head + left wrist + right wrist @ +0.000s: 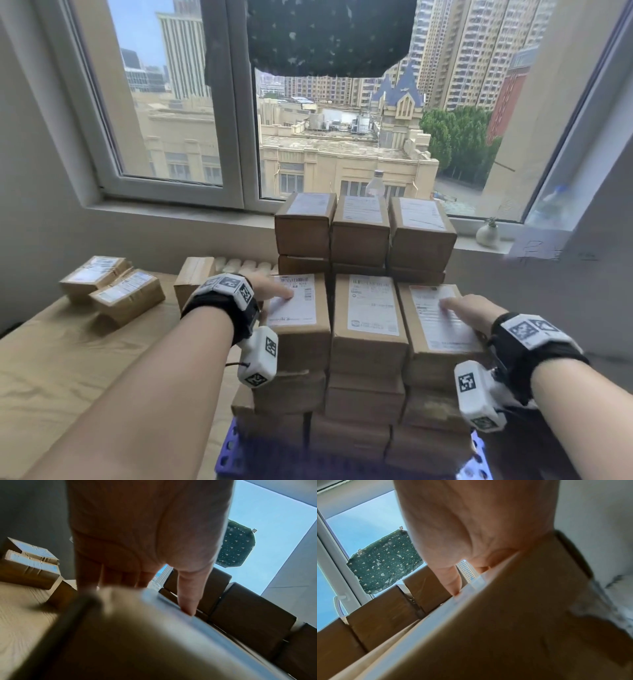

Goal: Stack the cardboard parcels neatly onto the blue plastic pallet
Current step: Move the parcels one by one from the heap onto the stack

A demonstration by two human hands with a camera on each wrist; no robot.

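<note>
Cardboard parcels stand stacked several layers high on the blue plastic pallet (231, 455). The front top row holds three labelled parcels side by side: left (301, 346), middle (370, 308), right (435, 342). My left hand (269, 291) touches the left parcel (137, 635), thumb (187, 599) on its label and fingers straight down its left side. My right hand (469, 310) lies on the right parcel (505, 615), thumb (450, 582) on the label and palm at the right edge; its fingers are hidden. A taller back row (359, 226) rises behind.
Three loose parcels lie on the wooden table (68, 359) to the left: two flat ones (126, 296) (94, 274) and one on its side (193, 277). The window sill behind carries a clear bottle (375, 185) and a small vase (487, 234). A grey wall closes the right.
</note>
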